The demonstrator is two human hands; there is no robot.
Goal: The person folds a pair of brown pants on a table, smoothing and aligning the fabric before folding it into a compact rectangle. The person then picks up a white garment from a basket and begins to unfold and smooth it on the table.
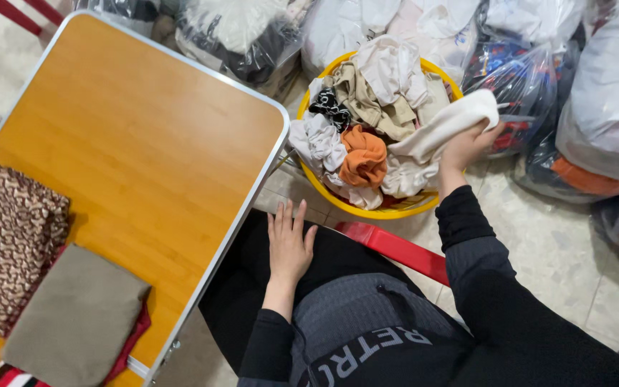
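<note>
While we look down from the head camera, the scene reads so:
Right hand: our right hand [467,147] grips a cream cloth [453,125] at the rim of the yellow basket [395,210].
Left hand: our left hand [289,244] lies flat and slack on our lap, holding nothing.
Done: we judge two folded pieces finished, a patterned brown one [8,240] and a grey-brown one [77,319], stacked on the wooden table [137,136].
Left: the basket is heaped with crumpled clothes [363,107]; most work remains.
</note>
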